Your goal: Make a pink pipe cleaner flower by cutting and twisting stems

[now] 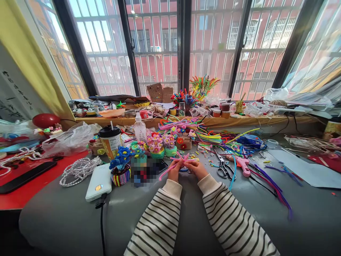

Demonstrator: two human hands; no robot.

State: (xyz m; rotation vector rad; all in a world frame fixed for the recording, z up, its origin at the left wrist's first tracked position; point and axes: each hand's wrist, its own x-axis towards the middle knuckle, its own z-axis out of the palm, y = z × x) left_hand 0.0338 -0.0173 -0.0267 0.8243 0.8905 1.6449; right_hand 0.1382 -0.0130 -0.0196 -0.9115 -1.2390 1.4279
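Both my hands meet over the grey table [66, 213], in striped sleeves. My left hand [175, 171] pinches a pink pipe cleaner [168, 168] whose long end slants down to the left. My right hand [197, 168] grips the same pink pipe cleaner near its twisted part, where short ends stick up between the fingers. Black-handled scissors [223, 168] lie just right of my right hand, with a pink glue gun [243, 164] beyond them.
Small pipe-cleaner flower pots [121, 165] stand left of my hands, next to a white power bank [99, 182] with a cable. A lidded drink cup [110, 140], a bottle [140, 128], loose pipe cleaners [210, 137], purple ones [274, 186] and white beads [78, 170] surround them.
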